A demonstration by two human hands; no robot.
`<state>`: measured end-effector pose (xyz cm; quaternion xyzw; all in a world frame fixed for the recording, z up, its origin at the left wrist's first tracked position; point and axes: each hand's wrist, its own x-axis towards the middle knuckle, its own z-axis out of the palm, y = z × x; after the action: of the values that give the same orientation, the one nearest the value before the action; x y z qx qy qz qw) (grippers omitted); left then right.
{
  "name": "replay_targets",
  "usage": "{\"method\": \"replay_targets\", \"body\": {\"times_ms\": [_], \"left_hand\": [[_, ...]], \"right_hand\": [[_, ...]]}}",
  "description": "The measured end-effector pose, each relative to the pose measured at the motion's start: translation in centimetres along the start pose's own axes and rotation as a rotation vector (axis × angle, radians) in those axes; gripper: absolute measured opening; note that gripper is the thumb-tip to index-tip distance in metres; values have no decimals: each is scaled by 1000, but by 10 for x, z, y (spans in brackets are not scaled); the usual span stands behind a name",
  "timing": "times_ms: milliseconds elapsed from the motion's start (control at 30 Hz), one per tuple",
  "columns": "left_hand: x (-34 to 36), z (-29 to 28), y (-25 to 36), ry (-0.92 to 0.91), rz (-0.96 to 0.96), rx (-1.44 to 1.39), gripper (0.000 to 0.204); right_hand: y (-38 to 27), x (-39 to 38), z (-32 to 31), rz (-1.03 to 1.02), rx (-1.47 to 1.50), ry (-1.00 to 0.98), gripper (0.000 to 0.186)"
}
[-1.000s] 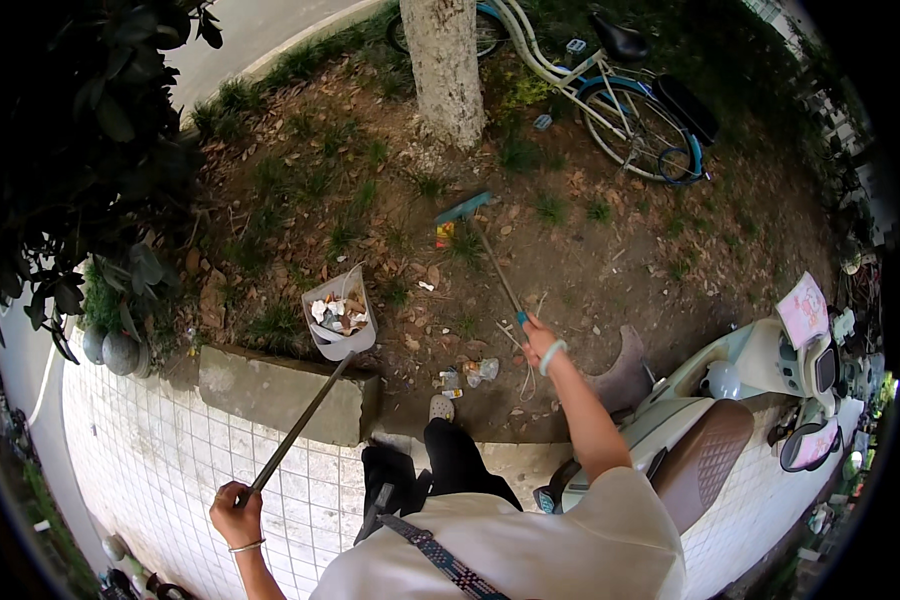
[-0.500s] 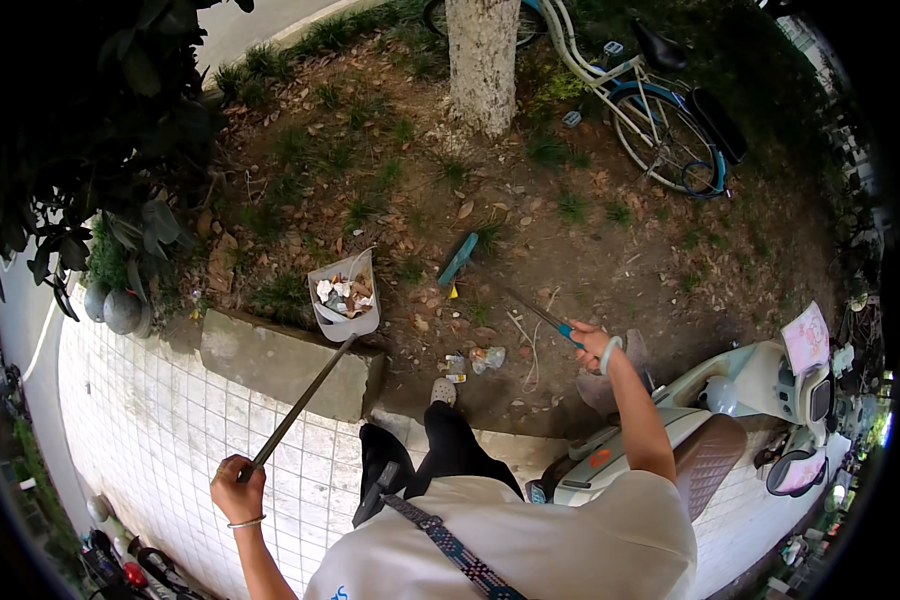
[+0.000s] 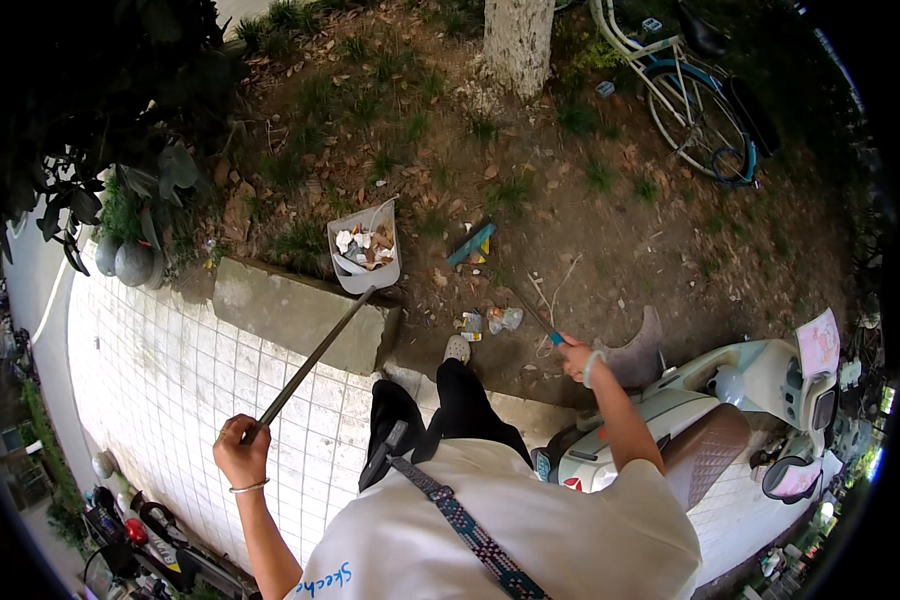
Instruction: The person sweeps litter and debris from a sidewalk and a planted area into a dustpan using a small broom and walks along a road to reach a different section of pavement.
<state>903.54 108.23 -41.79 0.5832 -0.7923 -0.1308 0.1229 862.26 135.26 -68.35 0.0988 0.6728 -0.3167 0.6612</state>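
Note:
My left hand (image 3: 242,455) is closed round the top of a long dustpan handle (image 3: 310,366). The whitish dustpan (image 3: 378,278) at the handle's far end rests beside a stone kerb, with crumpled paper and brown scraps inside. In my right hand (image 3: 578,360) I grip the blue end of a broom stick. The broom's teal head (image 3: 464,247) lies on the dirt to the right of the dustpan, a yellow-and-blue scrap (image 3: 486,246) against it. Closer to me, a crumpled clear plastic bag (image 3: 507,319) and a small packet (image 3: 471,326) are on the soil near my shoe (image 3: 457,349).
A stone kerb block (image 3: 295,310) edges the pale tiled paving (image 3: 160,390) at left. A parked scooter (image 3: 705,430) stands close by my right arm. Farther off are a tree trunk (image 3: 518,45) and a bicycle (image 3: 685,105). Dark foliage hangs at upper left.
The broom head has come nearer to me and turned, with the yellow-and-blue scrap now showing more beside it. My right hand has drawn closer and leftward; my left still holds the dustpan handle.

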Motion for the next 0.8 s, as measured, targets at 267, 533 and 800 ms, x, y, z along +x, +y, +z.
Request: {"method": "replay_targets", "body": {"times_ms": [267, 533, 800], "left_hand": [[15, -2, -22, -42, 109, 20, 8], [24, -17, -61, -61, 299, -3, 10], [16, -33, -101, -65, 453, -50, 11]], "right_hand": [[7, -47, -2, -52, 385, 36, 39], [26, 32, 105, 49, 219, 262, 32], [98, -92, 95, 47, 142, 249, 37]]}}
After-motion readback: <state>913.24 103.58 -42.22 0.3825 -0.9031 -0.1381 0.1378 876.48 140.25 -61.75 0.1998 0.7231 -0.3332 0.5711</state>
